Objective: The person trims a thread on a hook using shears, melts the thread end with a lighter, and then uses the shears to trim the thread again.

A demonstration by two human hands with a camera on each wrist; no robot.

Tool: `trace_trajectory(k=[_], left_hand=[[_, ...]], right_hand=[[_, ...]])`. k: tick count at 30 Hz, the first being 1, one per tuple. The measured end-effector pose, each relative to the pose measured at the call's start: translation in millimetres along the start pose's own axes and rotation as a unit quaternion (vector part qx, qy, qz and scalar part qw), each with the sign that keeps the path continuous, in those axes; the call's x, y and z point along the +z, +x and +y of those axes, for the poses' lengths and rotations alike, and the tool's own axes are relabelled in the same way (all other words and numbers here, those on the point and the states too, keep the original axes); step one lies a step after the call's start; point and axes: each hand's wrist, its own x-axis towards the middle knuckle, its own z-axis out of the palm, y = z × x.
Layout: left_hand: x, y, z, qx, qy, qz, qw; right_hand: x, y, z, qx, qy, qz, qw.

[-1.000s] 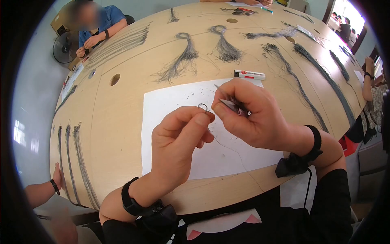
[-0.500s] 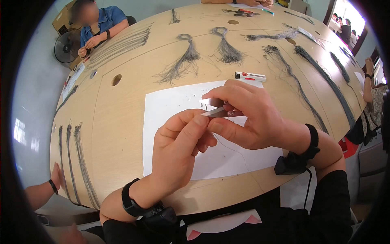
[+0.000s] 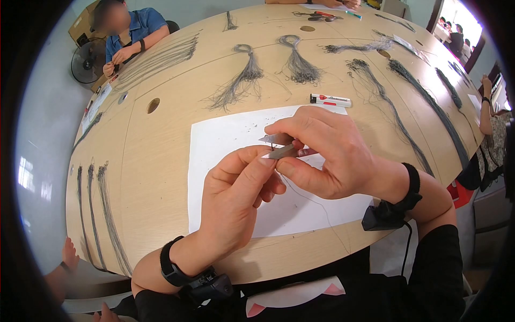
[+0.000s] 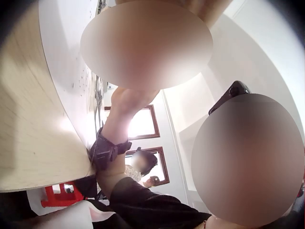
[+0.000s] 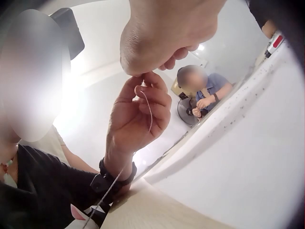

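Observation:
My left hand pinches a small dark fish hook between thumb and forefinger, over the paper. From it a thin line trails down to the table's front edge; in the right wrist view the same line crosses the left palm. My right hand holds small metal snips, their two pointed blades spread around the hook's shank, right at the left fingertips. The snips' handles are mostly hidden inside the right hand. Blurring covers the hands' work in the left wrist view.
White paper with dark specks lies under my hands. Behind it are a white marker and looped bundles of hooked lines. More bundles lie right and left. A person in blue sits across the table; red-handled scissors lie far back.
The right hand has moved left and turned, bringing the snips' blades from beside the hook onto it. The left hand stays nearly in place. Another person's hand at the left edge has dropped lower.

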Motion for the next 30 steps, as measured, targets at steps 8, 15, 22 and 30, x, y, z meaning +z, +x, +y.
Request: trace_trajectory(k=[8, 15, 22, 30], left_hand=[[-4.8, 4.9, -0.9, 0.000, 0.004, 0.001, 1.000], [-5.8, 6.0, 0.2, 0.007, 0.009, -0.003, 1.000], [-7.0, 5.3, 2.4, 0.002, 0.022, 0.006, 1.000], [-3.8, 6.0, 1.4, 0.002, 0.028, 0.011, 1.000]], right_hand=[[-0.5, -1.1, 2.3, -0.019, -0.009, -0.010, 1.000], [-1.4, -1.4, 3.0, -0.020, -0.016, -0.025, 0.999], [-2.8, -1.1, 2.0, -0.011, -0.017, -0.044, 0.999], [-4.8, -2.6, 3.3, -0.022, -0.020, -0.042, 0.999]])
